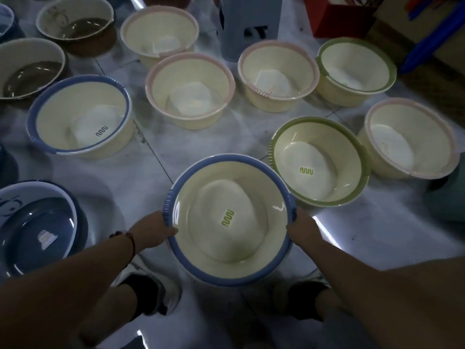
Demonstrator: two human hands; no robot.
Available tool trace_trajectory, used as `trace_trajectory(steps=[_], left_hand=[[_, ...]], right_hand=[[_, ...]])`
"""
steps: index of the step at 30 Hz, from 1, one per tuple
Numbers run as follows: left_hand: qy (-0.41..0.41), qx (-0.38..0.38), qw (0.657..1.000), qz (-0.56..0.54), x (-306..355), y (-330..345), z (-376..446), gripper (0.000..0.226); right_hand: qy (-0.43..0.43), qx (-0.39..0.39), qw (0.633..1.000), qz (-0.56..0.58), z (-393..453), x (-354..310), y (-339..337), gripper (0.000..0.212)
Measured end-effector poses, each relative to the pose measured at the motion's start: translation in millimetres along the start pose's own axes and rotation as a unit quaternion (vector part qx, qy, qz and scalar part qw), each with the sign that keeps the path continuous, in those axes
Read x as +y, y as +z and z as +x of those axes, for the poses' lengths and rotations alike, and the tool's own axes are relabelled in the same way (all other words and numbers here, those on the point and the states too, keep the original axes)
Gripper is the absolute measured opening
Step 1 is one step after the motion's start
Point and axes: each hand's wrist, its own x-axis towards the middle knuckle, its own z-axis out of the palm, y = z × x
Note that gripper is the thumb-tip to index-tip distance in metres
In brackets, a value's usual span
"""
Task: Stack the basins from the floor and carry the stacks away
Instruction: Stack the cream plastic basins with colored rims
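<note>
Below, both hands, left [153, 229] and right [303, 229], gripping one blue-rimmed basin [226, 278], two green-rimmed, four pink-rimmed on floor

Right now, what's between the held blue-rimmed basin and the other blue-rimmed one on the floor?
Head view: only bare floor between the held basin and the other blue-rimmed basin.

Both hands, left hand [153, 229] and right hand [303, 229], hold a blue-rimmed cream basin [230, 220] by its rim (more basins crowd the tiled floor [156, 167]).
</note>
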Motion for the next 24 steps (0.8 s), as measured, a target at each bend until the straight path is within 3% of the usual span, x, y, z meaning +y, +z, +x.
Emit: trace_trajectory(steps=[6,12,14,17,20,24], left_hand=[[-0.012,0.056,0.998,0.017,-6.7,6.8,17.5,0.017],[-0.021,0.004,0.992,0.123,-21.5,31.1,33.0,0.039],[-0.040,-0.009,0.978,0.203,-19.3,29.4,35.4,0.043],[-0.052,-0.024,0.932,0.359,-1.0,17.4,42.0,0.048],[0.023,0.026,0.910,0.412,55.6,-2.5,40.8,0.044],[0.250,0.134,0.888,0.362,153.5,-34.4,7.9,0.068]], right_hand=[[0.007,0.000,1.000,-0.018,25.6,-12.7,30.8,0.025],[-0.027,-0.018,0.996,-0.078,49.6,-7.7,35.6,0.037],[-0.042,-0.036,0.993,-0.100,54.3,-8.9,29.6,0.041],[-0.066,-0.074,0.984,-0.148,52.1,-15.9,12.4,0.045],[-0.132,-0.059,0.970,-0.193,41.5,-32.4,-16.9,0.043],[-0.200,-0.006,0.931,-0.306,20.3,-59.4,-64.6,0.066]])
